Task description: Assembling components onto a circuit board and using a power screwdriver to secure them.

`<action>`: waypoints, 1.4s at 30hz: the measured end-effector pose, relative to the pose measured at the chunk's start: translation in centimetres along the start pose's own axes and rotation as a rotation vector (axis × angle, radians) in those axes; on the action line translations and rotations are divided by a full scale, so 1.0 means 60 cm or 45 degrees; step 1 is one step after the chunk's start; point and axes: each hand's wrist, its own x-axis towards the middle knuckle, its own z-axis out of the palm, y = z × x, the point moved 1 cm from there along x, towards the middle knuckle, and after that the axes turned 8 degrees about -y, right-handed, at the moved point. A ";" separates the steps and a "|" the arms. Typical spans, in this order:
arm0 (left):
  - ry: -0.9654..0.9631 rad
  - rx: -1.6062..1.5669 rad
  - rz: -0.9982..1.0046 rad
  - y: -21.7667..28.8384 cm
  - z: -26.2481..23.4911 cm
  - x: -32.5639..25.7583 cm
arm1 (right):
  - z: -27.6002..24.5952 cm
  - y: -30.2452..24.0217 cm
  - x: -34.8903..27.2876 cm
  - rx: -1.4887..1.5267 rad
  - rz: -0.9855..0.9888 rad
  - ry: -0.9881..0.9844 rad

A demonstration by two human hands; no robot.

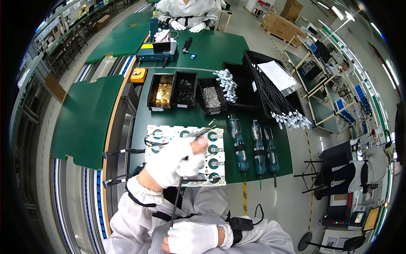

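My left hand, in a white glove with a bare fingertip showing, is closed over a white panel fitted with metal tabs and round green parts. A black cable runs from beneath this hand down to my lap. Thin dark leads with light tips stick out above the fingers. My right hand, also gloved, is closed around the cable's lower stretch near my lap. Black cables with white marks extend from the panel's left side. Part of the panel is hidden by my left hand.
Behind the panel stand black bins of brass-coloured parts, black parts and silver parts. Several teal electric screwdrivers lie to the right, below a black crate of cables. A co-worker's gloved hands rest across the table.
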 end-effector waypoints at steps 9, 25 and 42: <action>1.100 0.901 0.511 0.106 -0.058 -0.077 | -0.051 0.030 -0.047 0.751 0.236 -0.254; 0.612 2.122 0.056 -0.073 -0.036 0.017 | -0.189 0.222 -0.172 -0.176 0.774 0.373; 0.503 1.262 -0.147 -0.057 -0.029 0.032 | -0.192 0.223 -0.168 -0.084 0.777 0.342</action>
